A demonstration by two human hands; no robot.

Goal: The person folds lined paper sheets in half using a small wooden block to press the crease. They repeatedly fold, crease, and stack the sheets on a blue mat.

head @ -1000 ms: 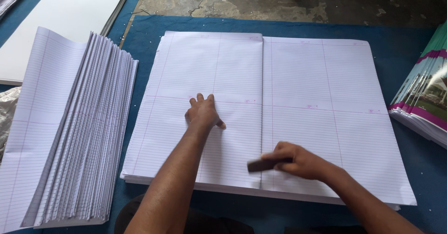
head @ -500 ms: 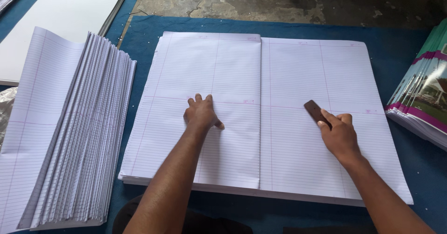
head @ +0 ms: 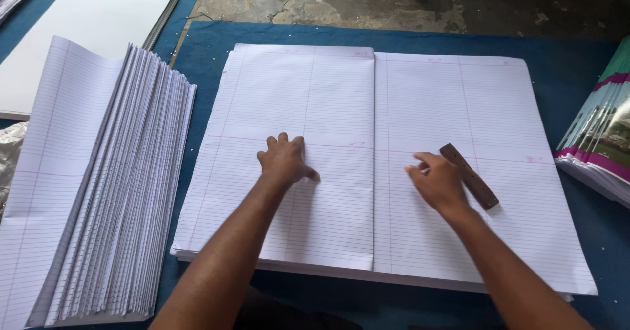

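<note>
Two hands rest on a ruled sheet stack [head: 420, 93] on blue cloth [head: 564, 67]. Left hand [head: 283, 160] lies flat, fingers together, on the folded left half. Right hand [head: 438, 180] lies loosely spread and holds nothing; a brown stick [head: 468, 176] lies on the sheet, touching or just beside this hand at its 3 o'clock. Stick's long axis runs from 11 to 5 o'clock. Right hand is much the nearer. Folded sheets [head: 98, 192] lie at 9 o'clock, coloured covers [head: 600, 133] at 3 o'clock.

A stack of printed green, white and magenta covers [head: 600, 139] lies at the right edge.
</note>
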